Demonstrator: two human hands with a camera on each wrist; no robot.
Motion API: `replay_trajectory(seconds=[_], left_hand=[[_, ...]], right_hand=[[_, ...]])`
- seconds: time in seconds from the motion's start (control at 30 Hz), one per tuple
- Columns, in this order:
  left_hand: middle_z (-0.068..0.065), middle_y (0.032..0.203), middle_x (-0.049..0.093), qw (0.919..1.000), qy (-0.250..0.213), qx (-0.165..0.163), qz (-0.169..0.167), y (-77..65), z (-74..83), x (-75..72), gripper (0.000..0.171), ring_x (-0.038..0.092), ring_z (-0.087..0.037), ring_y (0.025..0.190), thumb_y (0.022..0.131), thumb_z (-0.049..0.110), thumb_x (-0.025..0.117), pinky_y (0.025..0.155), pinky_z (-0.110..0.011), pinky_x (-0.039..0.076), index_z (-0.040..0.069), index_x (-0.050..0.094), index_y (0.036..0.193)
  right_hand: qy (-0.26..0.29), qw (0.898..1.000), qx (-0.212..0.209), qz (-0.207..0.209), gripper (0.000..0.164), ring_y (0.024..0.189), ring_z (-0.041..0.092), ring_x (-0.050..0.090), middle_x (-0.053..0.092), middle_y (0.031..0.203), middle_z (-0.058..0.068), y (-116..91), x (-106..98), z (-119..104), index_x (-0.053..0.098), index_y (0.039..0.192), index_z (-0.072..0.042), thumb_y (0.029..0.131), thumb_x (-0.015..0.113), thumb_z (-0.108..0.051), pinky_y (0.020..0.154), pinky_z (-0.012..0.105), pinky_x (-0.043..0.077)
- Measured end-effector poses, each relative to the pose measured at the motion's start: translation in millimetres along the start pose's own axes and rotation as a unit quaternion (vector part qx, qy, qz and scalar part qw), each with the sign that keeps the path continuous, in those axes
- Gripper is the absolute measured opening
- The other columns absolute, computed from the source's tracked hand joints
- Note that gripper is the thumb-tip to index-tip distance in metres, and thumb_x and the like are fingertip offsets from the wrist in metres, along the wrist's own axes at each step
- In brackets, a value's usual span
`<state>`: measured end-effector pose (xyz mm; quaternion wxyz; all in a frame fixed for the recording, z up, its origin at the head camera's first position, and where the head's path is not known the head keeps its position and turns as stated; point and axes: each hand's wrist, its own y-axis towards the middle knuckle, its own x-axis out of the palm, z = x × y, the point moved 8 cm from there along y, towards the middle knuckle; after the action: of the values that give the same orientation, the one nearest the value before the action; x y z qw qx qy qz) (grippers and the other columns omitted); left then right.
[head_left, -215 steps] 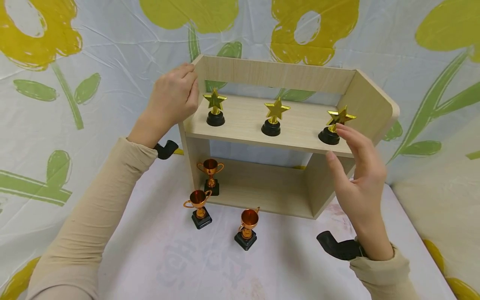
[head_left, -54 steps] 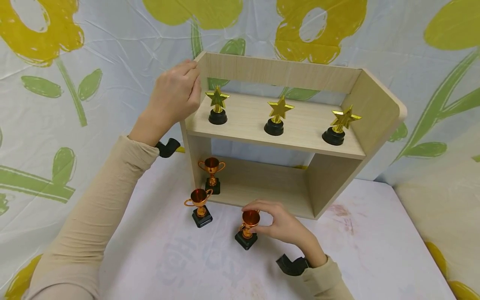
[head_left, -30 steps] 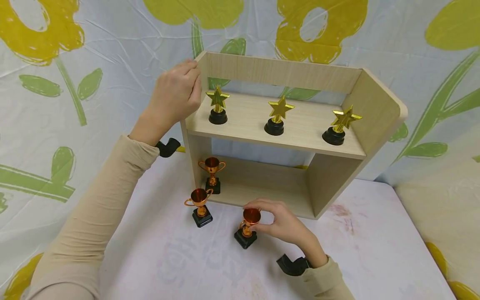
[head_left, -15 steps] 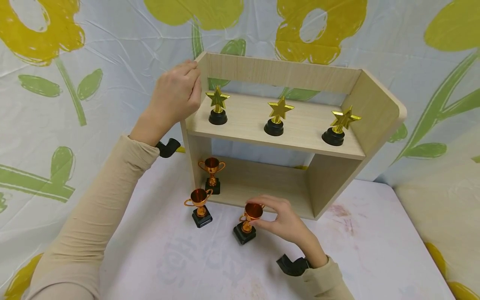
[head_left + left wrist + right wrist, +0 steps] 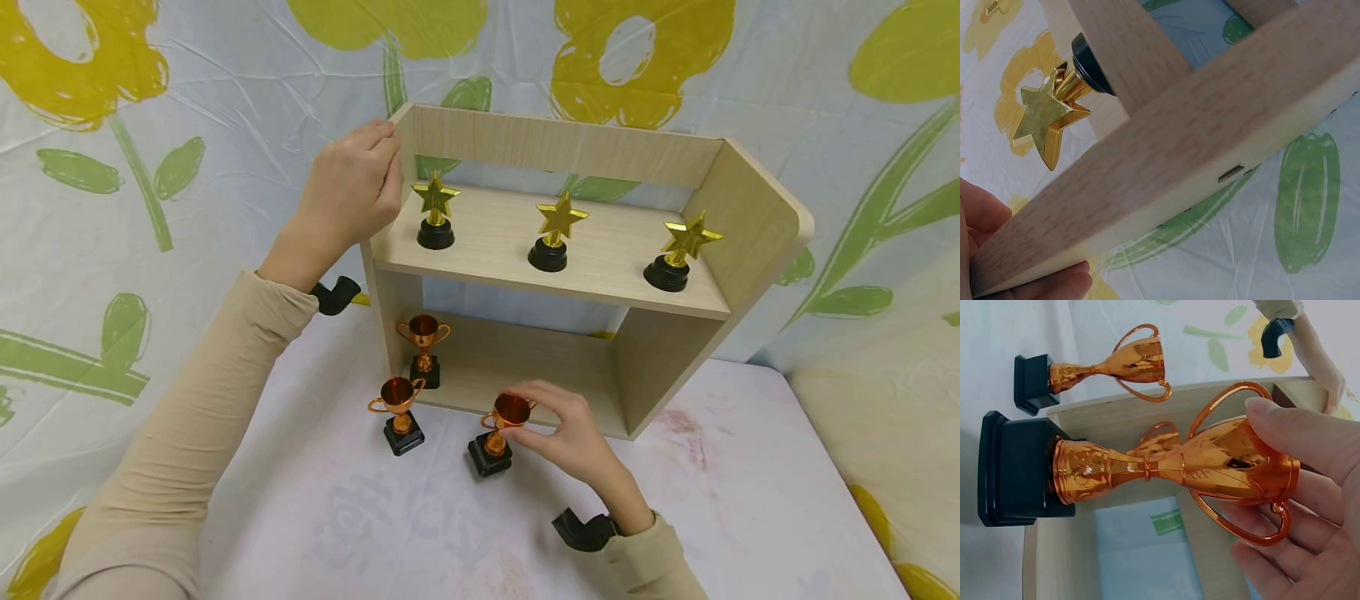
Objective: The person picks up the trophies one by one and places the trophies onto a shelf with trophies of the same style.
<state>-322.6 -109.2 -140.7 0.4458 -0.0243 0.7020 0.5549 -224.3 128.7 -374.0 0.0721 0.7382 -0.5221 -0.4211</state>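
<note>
My left hand (image 5: pixel 348 187) grips the upper left side panel of a pale wooden shelf (image 5: pixel 551 287); in the left wrist view the panel (image 5: pixel 1166 162) passes between thumb and fingers. With thumb and fingers around its cup, my right hand (image 5: pixel 566 429) holds a copper-coloured trophy cup (image 5: pixel 493 442) in front of the shelf, tilted slightly. Its black base (image 5: pixel 1016 469) shows large in the right wrist view. A second trophy cup (image 5: pixel 401 414) stands on the table to the left. Another trophy cup (image 5: pixel 424 354) stands on the lower shelf at its left end.
Three gold star trophies stand along the upper shelf: one at left (image 5: pixel 435 212), one in the middle (image 5: pixel 553 233), one at right (image 5: pixel 678 254). A white cloth (image 5: pixel 360 533) covers the table. Flower-printed fabric (image 5: pixel 247 75) hangs behind.
My right hand went from the right star trophy down to the trophy cup on the table, gripped it, and has tilted and moved it slightly toward the shelf. My left hand stays on the panel.
</note>
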Motion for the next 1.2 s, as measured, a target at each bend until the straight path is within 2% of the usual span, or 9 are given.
replay_trajectory(seconds=[0.17, 0.37, 0.5, 0.8, 0.93, 1.2], left_hand=[[-0.026, 0.128, 0.062, 1.0000, -0.003, -0.002, 0.001, -0.2, -0.5, -0.2, 0.036, 0.055, -0.037, 0.127, 0.097, 0.008, 0.039, 0.107, -0.047, 0.043, -0.012, 0.067, 0.107], [-0.026, 0.128, 0.062, 1.0000, 0.000, -0.001, 0.001, 0.1, 0.1, -1.1, 0.036, 0.055, -0.037, 0.127, 0.097, 0.008, 0.040, 0.107, -0.047, 0.043, -0.012, 0.067, 0.107], [-0.026, 0.127, 0.062, 1.0000, 0.000, 0.002, 0.001, 0.3, 1.0, -1.5, 0.035, 0.055, -0.037, 0.126, 0.097, 0.008, 0.039, 0.107, -0.048, 0.043, -0.012, 0.067, 0.103], [-0.026, 0.128, 0.061, 1.0000, -0.004, -0.003, -0.003, 0.0, 0.2, -1.4, 0.036, 0.054, -0.038, 0.127, 0.097, 0.008, 0.039, 0.108, -0.047, 0.042, -0.013, 0.067, 0.107], [-0.026, 0.128, 0.061, 1.0000, -0.003, -0.003, -0.002, -0.3, 0.0, -1.8, 0.036, 0.055, -0.037, 0.127, 0.097, 0.008, 0.039, 0.107, -0.048, 0.042, -0.012, 0.067, 0.106], [-0.026, 0.127, 0.062, 1.0000, -0.002, -0.002, 0.001, 0.1, 0.3, -2.7, 0.034, 0.055, -0.037, 0.126, 0.097, 0.008, 0.039, 0.106, -0.048, 0.043, -0.012, 0.067, 0.101]], right_hand=[[-0.012, 1.000, 0.003, 0.016, 0.049, 0.101, 0.019, 0.066, 0.070, 0.115, 0.004, 0, -2, 3, 0.070, 0.120, -0.005, 0.074, 0.087, -0.006, 0.084, 0.032, 0.055], [-0.016, 0.999, 0.012, 0.034, 0.049, 0.102, 0.016, 0.066, 0.069, 0.116, 0.000, 0, -5, 3, 0.070, 0.122, -0.012, 0.076, 0.086, -0.009, 0.086, 0.033, 0.055], [-0.023, 0.998, 0.012, 0.050, 0.049, 0.101, 0.018, 0.066, 0.070, 0.116, 0.002, 1, -7, 2, 0.070, 0.121, -0.010, 0.076, 0.087, -0.011, 0.084, 0.033, 0.055], [-0.044, 0.995, 0.024, 0.087, 0.048, 0.102, 0.016, 0.065, 0.069, 0.116, 0.001, -1, -12, 10, 0.070, 0.122, -0.011, 0.077, 0.086, -0.010, 0.088, 0.026, 0.051], [-0.048, 0.994, 0.024, 0.099, 0.047, 0.103, 0.016, 0.065, 0.069, 0.116, 0.002, -1, -14, 12, 0.070, 0.121, -0.011, 0.077, 0.086, -0.009, 0.089, 0.026, 0.051], [-0.062, 0.991, 0.020, 0.117, 0.048, 0.097, 0.019, 0.066, 0.070, 0.113, 0.004, -1, -15, 14, 0.070, 0.121, -0.008, 0.075, 0.086, -0.006, 0.086, 0.026, 0.051]])
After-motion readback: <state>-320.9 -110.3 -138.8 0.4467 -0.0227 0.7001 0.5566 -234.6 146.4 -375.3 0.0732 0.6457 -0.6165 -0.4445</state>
